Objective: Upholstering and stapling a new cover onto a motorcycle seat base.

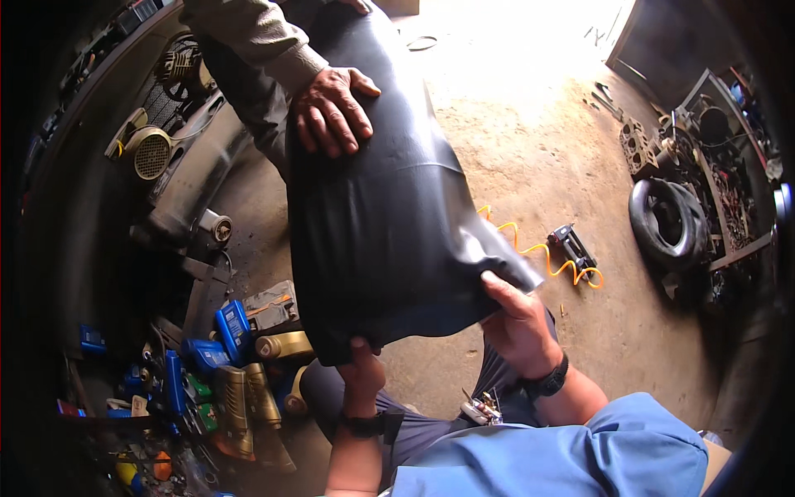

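Fingers of the right hand clamp the near right corner of a black sheet, and those of the left hand grip its near left edge. It spans above the floor; a co-worker's hand presses its far part. Rightward lie an orange hose, black device and tyre; leftward, blue bottles and gold bottles.

Glaring light flooded the brown floor at one o'clock; a dark panel stood at two o'clock, a metal frame nearer three.
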Tool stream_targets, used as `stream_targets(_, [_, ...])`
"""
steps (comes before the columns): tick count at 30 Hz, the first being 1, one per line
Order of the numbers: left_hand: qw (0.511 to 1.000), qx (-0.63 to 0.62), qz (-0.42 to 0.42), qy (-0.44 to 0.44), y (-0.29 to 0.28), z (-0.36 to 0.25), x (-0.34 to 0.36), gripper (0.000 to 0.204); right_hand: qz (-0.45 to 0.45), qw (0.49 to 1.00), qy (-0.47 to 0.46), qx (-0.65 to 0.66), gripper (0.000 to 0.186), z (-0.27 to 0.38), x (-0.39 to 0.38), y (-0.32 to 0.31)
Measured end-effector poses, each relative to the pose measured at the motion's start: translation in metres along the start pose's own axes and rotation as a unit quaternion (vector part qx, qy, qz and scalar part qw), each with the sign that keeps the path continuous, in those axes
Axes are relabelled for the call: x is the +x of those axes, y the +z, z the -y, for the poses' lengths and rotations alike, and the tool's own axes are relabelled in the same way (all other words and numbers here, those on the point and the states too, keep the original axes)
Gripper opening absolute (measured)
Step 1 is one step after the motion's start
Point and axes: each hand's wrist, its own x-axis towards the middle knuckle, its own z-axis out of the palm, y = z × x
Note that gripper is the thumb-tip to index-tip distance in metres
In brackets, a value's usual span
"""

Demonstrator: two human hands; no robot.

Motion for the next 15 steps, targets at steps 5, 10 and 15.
stream_targets(5, [0.949,0.227,-0.200,0.087,0.034,-0.003,0.008,0.042,0.039,0.971,0.099,0.214,0.038,-0.024,0.019,-0.025])
stream_targets(10, [0.948,-0.274,-0.105,-0.123,0.029,-0.052,0.003,0.027,0.022,0.953,0.112,0.281,0.033,-0.013,0.022,-0.011])
stream_targets(15, [0.918,-0.344,-0.146,-0.134,0.018,-0.090,0.010,0.042,0.056,0.958,0.077,0.269,0.024,-0.022,0.018,-0.023])
